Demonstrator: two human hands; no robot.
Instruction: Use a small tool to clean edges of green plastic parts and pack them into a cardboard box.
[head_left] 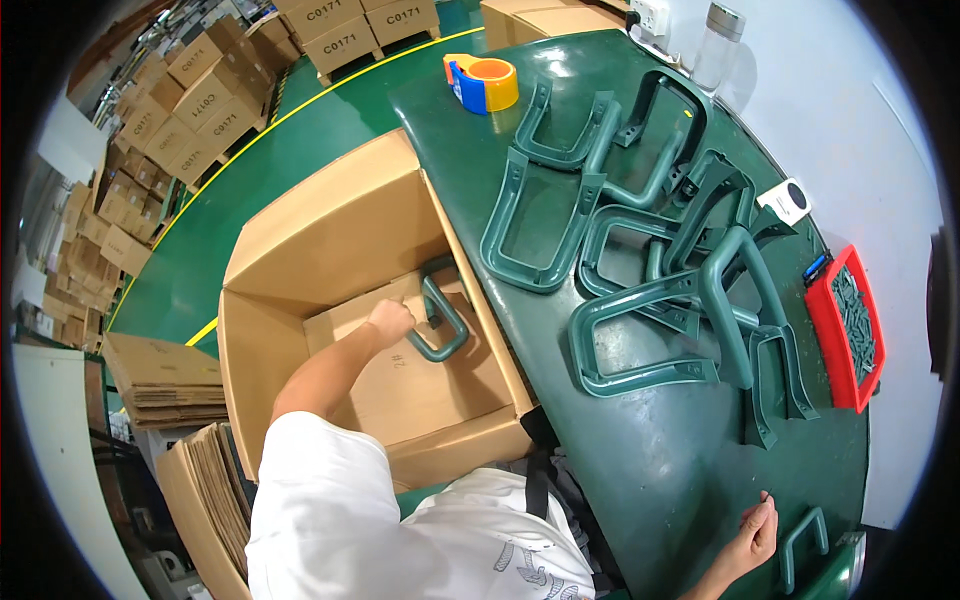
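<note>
Reached with the left hand point(390, 322) into an open cardboard box point(340, 238), curled it at a green handle point(462, 328) inside, could not tell whether gripping, held the right hand point(757, 527) curled above the counter point(640, 460), could not tell whether pinching anything, near another green handle point(802, 527).

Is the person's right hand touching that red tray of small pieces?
Apart. The head view shows it plainly: a stretch of bare green tabletop lies between the right hand and the red tray.
</note>
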